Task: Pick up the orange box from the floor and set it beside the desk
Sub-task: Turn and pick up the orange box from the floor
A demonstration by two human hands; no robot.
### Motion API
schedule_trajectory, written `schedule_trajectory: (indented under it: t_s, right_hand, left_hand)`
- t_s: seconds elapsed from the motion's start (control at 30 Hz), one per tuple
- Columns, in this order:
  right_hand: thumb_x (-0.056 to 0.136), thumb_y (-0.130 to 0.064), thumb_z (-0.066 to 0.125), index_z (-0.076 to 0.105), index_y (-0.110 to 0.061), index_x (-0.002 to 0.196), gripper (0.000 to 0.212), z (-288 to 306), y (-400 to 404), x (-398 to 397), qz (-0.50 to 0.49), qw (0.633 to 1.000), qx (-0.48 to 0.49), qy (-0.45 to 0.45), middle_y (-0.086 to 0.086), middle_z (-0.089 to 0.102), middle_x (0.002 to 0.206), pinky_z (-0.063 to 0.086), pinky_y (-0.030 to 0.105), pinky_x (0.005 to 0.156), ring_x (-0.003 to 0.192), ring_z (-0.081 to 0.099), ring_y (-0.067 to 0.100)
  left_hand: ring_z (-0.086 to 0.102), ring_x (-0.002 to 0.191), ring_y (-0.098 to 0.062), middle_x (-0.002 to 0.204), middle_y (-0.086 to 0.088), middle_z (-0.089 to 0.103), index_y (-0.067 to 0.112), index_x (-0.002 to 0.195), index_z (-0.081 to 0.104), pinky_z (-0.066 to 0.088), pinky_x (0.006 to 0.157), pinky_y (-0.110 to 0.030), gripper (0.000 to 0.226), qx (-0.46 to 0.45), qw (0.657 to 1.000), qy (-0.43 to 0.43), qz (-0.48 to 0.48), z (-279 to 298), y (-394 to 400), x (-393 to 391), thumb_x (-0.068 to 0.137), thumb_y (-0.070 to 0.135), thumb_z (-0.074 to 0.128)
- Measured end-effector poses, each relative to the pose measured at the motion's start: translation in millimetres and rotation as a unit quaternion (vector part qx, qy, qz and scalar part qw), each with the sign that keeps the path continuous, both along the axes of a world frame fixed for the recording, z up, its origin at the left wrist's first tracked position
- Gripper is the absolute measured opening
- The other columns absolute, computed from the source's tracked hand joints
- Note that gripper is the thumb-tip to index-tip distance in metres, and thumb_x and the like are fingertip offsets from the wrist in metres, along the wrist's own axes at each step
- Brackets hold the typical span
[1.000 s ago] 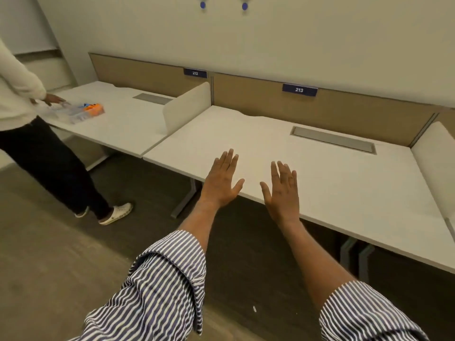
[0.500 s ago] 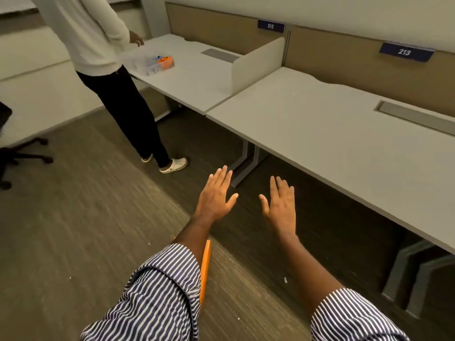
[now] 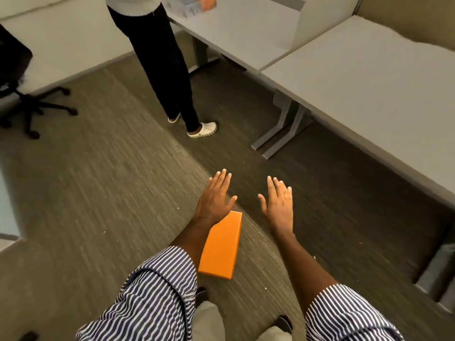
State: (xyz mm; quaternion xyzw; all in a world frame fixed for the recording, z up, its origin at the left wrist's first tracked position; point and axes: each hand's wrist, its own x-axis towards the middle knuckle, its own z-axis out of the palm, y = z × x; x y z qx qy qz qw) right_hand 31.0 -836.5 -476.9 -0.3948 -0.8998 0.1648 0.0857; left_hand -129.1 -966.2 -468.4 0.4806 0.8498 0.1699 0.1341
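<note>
A flat orange box (image 3: 221,247) lies on the carpet just in front of my feet, its long side running away from me. My left forearm crosses its left edge and hides part of it. My left hand (image 3: 216,196) hovers above the box's far end, palm down, fingers spread, holding nothing. My right hand (image 3: 278,201) is level with it to the right of the box, also open and empty. The grey desk (image 3: 369,77) stretches along the right, with its metal leg (image 3: 280,129) on the floor ahead of my hands.
Another person (image 3: 157,57) in dark trousers and white clogs stands ahead by a second desk (image 3: 236,23) that carries a clear container with orange parts (image 3: 194,4). A black office chair (image 3: 27,97) stands at the left. A white divider panel (image 3: 320,18) separates the desks.
The view has tilted down from the desk top to the floor, bringing the orange box fully into sight under my left arm. Both hands stay open and spread.
</note>
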Motion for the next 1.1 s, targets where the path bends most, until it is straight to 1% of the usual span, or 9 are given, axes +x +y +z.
schedule_trajectory:
  t_s: [0.13,0.23,0.33,0.43,0.63,0.77,0.97,1.03,1.1]
  right_hand:
    - [0.103,-0.036,0.049,0.03,-0.011,0.157,0.063,-47,-20,-48,-0.003,1.0,-0.027,0.001,0.016,0.038,0.16,0.018,0.049,0.128,0.15,0.032,0.032]
    - [0.102,-0.034,0.051,0.031,-0.011,0.157,0.062,-101,-25,-76,-0.023,0.998,-0.06,0.027,0.016,0.04,0.158,0.02,0.051,0.127,0.149,0.034,0.032]
    - [0.104,-0.035,0.048,0.029,-0.013,0.157,0.061,-172,-30,-93,-0.053,0.992,-0.109,0.024,0.015,0.037,0.161,0.019,0.05,0.127,0.15,0.032,0.031]
    - [0.105,-0.039,0.044,0.028,-0.014,0.157,0.06,-247,-30,-102,-0.065,0.989,-0.134,0.018,0.014,0.037,0.161,0.021,0.05,0.127,0.15,0.032,0.031]
    - [0.105,-0.041,0.043,0.03,-0.014,0.157,0.06,-404,-21,-106,-0.023,0.984,-0.171,-0.041,0.015,0.039,0.159,0.027,0.049,0.122,0.146,0.035,0.034]
    - [0.105,-0.043,0.044,0.027,-0.016,0.158,0.062,-489,-21,-97,0.004,0.977,-0.197,-0.085,0.014,0.035,0.161,0.03,0.049,0.122,0.147,0.033,0.033]
    - [0.103,-0.039,0.049,0.024,-0.014,0.158,0.065,-570,-32,-81,-0.006,0.964,-0.25,-0.092,0.013,0.034,0.162,0.033,0.052,0.12,0.149,0.032,0.033]
    - [0.102,-0.039,0.052,0.023,-0.014,0.158,0.068,-586,-36,-76,-0.031,0.955,-0.285,-0.074,0.012,0.033,0.162,0.033,0.053,0.12,0.149,0.031,0.033]
    - [0.099,-0.043,0.052,0.02,-0.017,0.159,0.073,-597,-40,-73,-0.057,0.943,-0.325,-0.045,0.012,0.034,0.161,0.033,0.049,0.119,0.147,0.032,0.031]
  left_hand:
    - [0.008,0.158,-0.025,0.169,-0.011,0.011,0.01,0.159,0.017,0.011,0.127,-0.043,0.076,-0.016,0.999,-0.036,0.023,-52,-28,-41,0.098,0.039,0.052]
    - [0.007,0.158,-0.024,0.17,-0.009,0.01,0.012,0.16,0.014,0.012,0.127,-0.043,0.077,-0.034,0.996,-0.063,0.044,-108,-42,-64,0.099,0.041,0.051]
    - [0.007,0.158,-0.021,0.17,-0.006,0.012,0.013,0.16,0.016,0.016,0.127,-0.041,0.075,-0.034,0.988,-0.121,0.092,-169,-45,-77,0.1,0.04,0.052]
    - [0.007,0.157,-0.02,0.17,-0.004,0.012,0.015,0.16,0.015,0.02,0.126,-0.041,0.075,-0.037,0.978,-0.168,0.119,-236,-43,-84,0.1,0.04,0.052]
    - [0.01,0.157,-0.02,0.17,-0.001,0.014,0.022,0.161,0.012,0.024,0.124,-0.04,0.077,-0.076,0.955,-0.225,0.176,-388,-41,-99,0.099,0.042,0.054]
    - [0.012,0.157,-0.021,0.17,-0.001,0.014,0.022,0.161,0.012,0.026,0.124,-0.042,0.078,-0.108,0.939,-0.257,0.203,-475,-52,-102,0.099,0.042,0.055]
    - [0.014,0.156,-0.023,0.17,-0.005,0.012,0.018,0.161,0.01,0.023,0.125,-0.042,0.08,-0.157,0.911,-0.293,0.243,-561,-73,-103,0.099,0.039,0.056]
    - [0.013,0.157,-0.025,0.17,-0.007,0.01,0.015,0.161,0.008,0.021,0.125,-0.041,0.082,-0.18,0.894,-0.312,0.267,-580,-79,-103,0.099,0.039,0.056]
    - [0.016,0.156,-0.027,0.17,-0.008,0.01,0.014,0.161,0.006,0.022,0.125,-0.044,0.083,-0.193,0.872,-0.342,0.292,-594,-84,-104,0.099,0.038,0.057]
